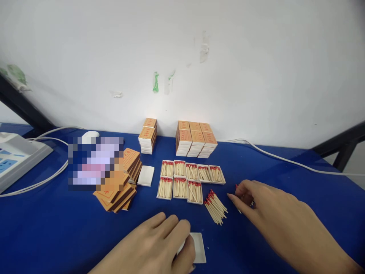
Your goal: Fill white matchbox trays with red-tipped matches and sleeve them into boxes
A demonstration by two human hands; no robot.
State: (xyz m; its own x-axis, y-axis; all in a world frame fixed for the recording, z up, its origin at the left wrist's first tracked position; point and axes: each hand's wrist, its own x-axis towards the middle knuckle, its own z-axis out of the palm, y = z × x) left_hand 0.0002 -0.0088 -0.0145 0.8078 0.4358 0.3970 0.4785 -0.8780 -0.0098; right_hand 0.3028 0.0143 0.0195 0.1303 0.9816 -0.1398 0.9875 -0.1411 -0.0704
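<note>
My left hand (159, 243) is closed at the front of the desk, its fingers curled on a white matchbox tray (200, 248). The bare inside of that tray shows to the right of the fingers; the rest is covered. To the right, my right hand (273, 215) pinches some matches (238, 209), of which only a red head and stick ends show. Between the hands lies a loose pile of red-headed matches (216, 207). Behind it, two rows of matchbox trays (172, 198) hold matches, heads toward the wall.
Orange matchbox sleeves (112, 190) are heaped at left, beside a white tray piece (146, 176). Stacked matchboxes (196, 139) and a smaller stack (147, 136) stand near the wall. White cables (273, 155), a white device (23, 160) and a blurred-out patch (95, 163) are also in view.
</note>
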